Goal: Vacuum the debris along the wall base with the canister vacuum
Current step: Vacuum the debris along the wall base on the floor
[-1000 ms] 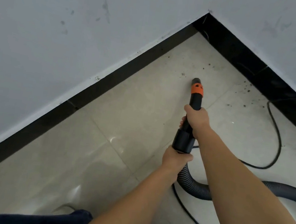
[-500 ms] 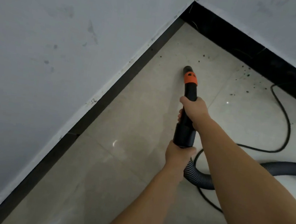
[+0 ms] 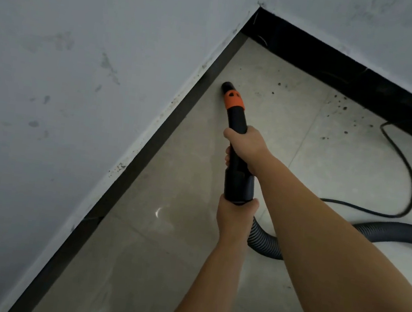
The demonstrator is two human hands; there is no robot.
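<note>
The right hand (image 3: pixel 247 145) grips the black vacuum nozzle tube (image 3: pixel 236 157) at its middle, fingers curled around it. The left hand (image 3: pixel 235 213) holds the lower end of the same tube, where the ribbed grey hose (image 3: pixel 264 238) joins it; its fingers wrap around this joint. The tube has an orange collar (image 3: pixel 234 98) near its tip, and the black tip (image 3: pixel 226 85) lies at the floor just beside the black baseboard (image 3: pixel 147 153) of the left wall. Dark debris specks (image 3: pixel 340 105) lie on the beige tiled floor (image 3: pixel 160 254) near the far baseboard, toward the room corner. A black power cable (image 3: pixel 411 182) curves over the floor at the right side, apart from the hose.
</note>
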